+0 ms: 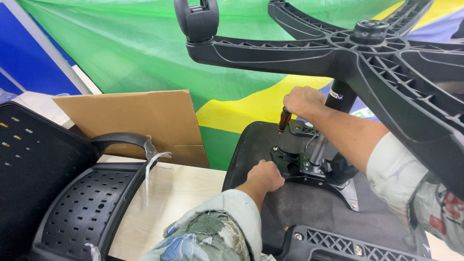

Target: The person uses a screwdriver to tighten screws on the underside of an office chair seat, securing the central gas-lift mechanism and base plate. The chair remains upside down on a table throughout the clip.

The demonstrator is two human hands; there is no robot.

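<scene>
On the upturned seat underside (pixel 295 203), right hand (pixel 303 100) is gripping a screwdriver (pixel 283 120); left hand (pixel 265 177), clenched, is bracing the mechanism plate (pixel 309 166). Bit's probably slipping if tilted.

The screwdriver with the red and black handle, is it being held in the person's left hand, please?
No, the right hand grips the screwdriver; the left hand rests on the seat underside.

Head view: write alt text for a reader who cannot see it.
A person's right hand holds a red-and-black screwdriver upright over the metal mechanism under an upturned black office chair seat, while the left hand rests beside it. The chair's star base with a caster looms above.
</scene>
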